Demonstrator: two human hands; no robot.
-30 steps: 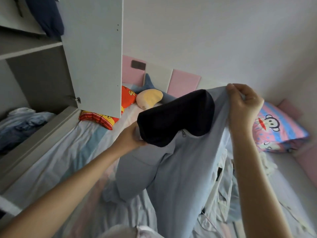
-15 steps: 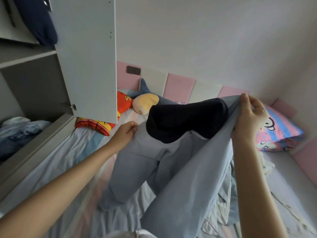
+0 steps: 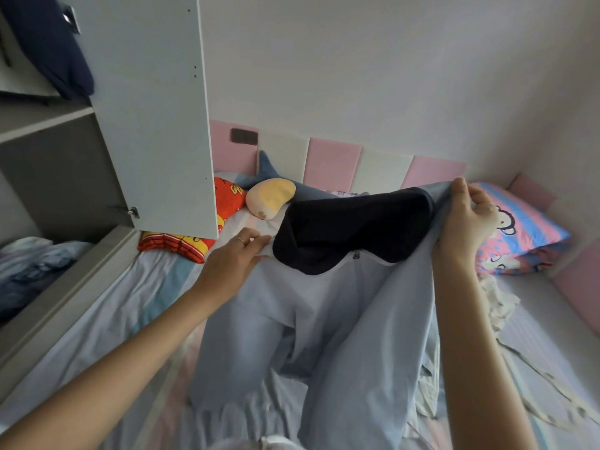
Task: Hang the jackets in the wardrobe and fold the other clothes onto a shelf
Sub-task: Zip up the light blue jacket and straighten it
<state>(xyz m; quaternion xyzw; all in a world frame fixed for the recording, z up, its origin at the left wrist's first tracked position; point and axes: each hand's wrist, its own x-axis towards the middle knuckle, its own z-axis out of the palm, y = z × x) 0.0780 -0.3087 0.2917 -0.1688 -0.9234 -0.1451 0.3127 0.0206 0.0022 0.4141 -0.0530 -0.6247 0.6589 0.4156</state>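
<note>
A light blue jacket (image 3: 328, 323) with a dark navy hood or collar (image 3: 350, 228) is stretched out over the bed. My left hand (image 3: 233, 258) holds its left shoulder low near the mattress. My right hand (image 3: 464, 219) pinches the right shoulder and keeps it raised. The zip front faces me and the sleeves trail down onto the sheet. The open wardrobe (image 3: 48, 177) stands at the left, with a dark navy garment (image 3: 55, 50) hanging at the top.
The wardrobe door (image 3: 152, 108) swings out over the bed. Crumpled blue clothes (image 3: 29, 264) lie on a wardrobe shelf. A red cushion (image 3: 194, 235), a plush toy (image 3: 269, 196) and a striped monkey pillow (image 3: 519, 228) sit by the padded headboard. More pale clothes (image 3: 493, 306) lie at the right.
Both hands have lowered the jacket toward the bed and spread it wider. My left hand moved out from under the dark hood to the left shoulder.
</note>
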